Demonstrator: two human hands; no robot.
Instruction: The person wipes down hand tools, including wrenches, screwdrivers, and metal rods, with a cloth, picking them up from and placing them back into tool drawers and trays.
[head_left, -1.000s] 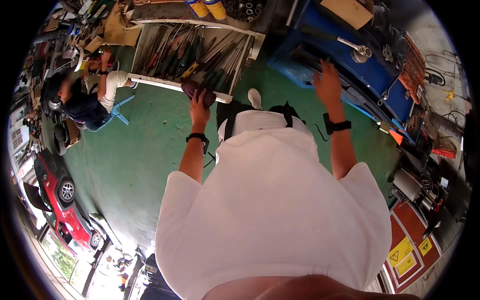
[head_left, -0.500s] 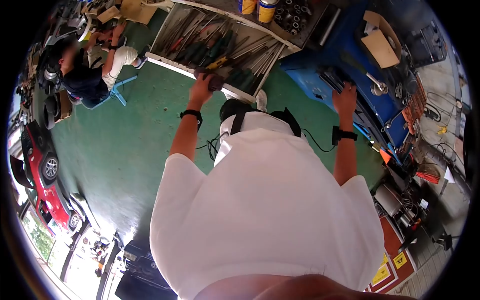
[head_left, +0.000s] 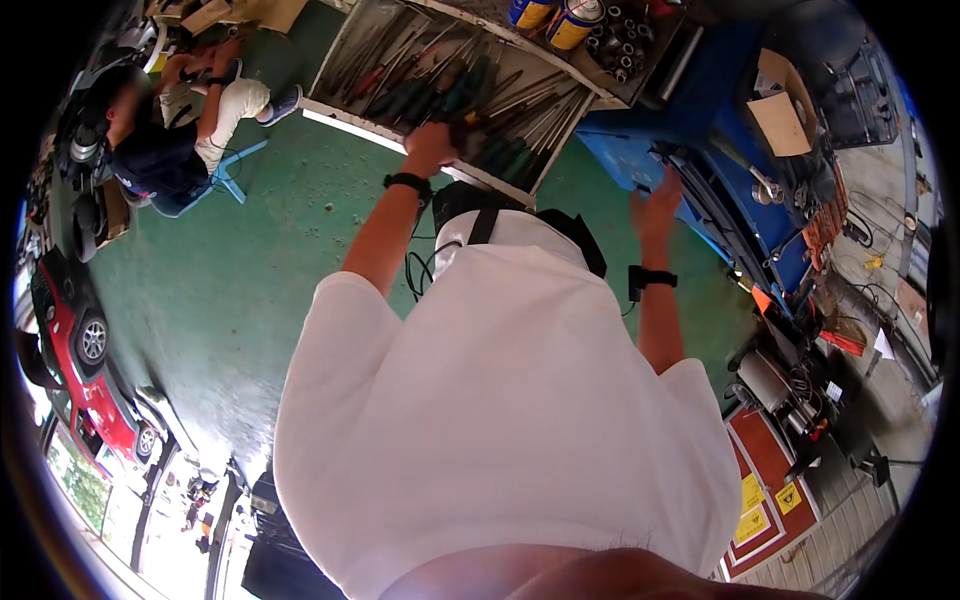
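My left hand (head_left: 430,148) is closed at the front edge of an open drawer (head_left: 370,132). Its fingers curl round something dark, mostly hidden and too unclear to name. Inside the drawer, beyond the hand, lie many screwdrivers (head_left: 450,85) and long thin metal rods. To the right, my right hand (head_left: 657,205) is smeared by motion, its fingers stretched out and holding nothing. It hangs beside the blue tool cabinet (head_left: 630,150), near a partly pulled-out cabinet drawer (head_left: 715,215).
Spray cans (head_left: 575,22) and metal sockets (head_left: 618,50) stand above the drawer. On the blue cabinet are a cardboard box (head_left: 780,120) and a wrench (head_left: 768,188). Another person (head_left: 160,150) sits at the left on a blue stool (head_left: 230,175). A red car (head_left: 90,370) stands beyond.
My right hand has come off the blue cabinet's drawer and moved left. My left hand has shifted slightly right and up over the drawer edge, with the dark thing now farther over the drawer.
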